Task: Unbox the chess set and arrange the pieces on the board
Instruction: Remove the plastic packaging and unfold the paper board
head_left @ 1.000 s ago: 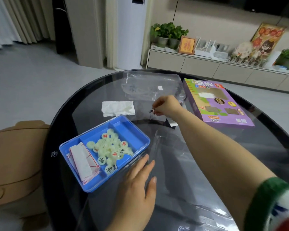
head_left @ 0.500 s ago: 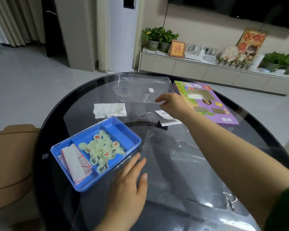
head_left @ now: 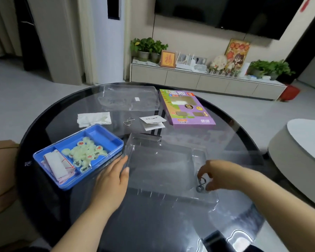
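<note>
Both hands rest by the clear lid (head_left: 160, 160): left hand (head_left: 111, 180) flat, empty, nearer the tray (head_left: 107, 140) of pieces (head_left: 85, 151) lying to its left; right hand (head_left: 218, 173) pinching a metal clip (head_left: 201, 184).

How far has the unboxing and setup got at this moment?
Done: the blue tray is open, with the pale chess pieces heaped beside the folded board sheet. In hand: the right hand touches a metal ring puzzle; the left hand rests flat. Left: unfolding the sheet and placing every piece.
</note>
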The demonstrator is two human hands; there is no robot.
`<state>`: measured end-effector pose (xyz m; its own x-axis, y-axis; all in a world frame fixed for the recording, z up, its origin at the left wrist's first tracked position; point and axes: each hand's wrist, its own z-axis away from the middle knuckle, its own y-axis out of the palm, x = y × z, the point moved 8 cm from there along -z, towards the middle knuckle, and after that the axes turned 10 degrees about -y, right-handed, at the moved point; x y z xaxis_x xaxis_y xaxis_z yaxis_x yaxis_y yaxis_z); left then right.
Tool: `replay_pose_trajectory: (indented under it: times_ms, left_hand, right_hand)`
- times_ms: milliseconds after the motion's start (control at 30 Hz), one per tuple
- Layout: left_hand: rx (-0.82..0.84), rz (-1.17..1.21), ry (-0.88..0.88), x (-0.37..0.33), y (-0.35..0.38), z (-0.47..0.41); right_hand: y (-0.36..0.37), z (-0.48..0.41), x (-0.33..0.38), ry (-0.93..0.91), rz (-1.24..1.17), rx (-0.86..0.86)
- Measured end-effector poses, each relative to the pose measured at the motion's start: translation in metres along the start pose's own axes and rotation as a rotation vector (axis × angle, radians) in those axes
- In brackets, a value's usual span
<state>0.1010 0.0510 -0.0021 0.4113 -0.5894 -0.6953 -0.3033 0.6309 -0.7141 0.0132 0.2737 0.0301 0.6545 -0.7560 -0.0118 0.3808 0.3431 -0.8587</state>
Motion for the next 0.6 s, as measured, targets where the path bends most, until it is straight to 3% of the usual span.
replay_pose_trajectory:
  times_ms: [167,367,600]
  left_hand:
    - [0.008,0.003,-0.014,0.003,0.002,0.002]
    - [0.026,-0.011,-0.032,0.003,0.0,0.006]
    - [0.054,0.004,-0.074,0.002,-0.002,0.005]
  right_hand:
    - [0.009,-0.007,0.003,0.033,0.175,-0.136]
    - [-0.002,-0.008,0.002,-0.084,0.263,-0.258]
    - [-0.07,-0.009,-0.002,-0.065,-0.137,-0.432]
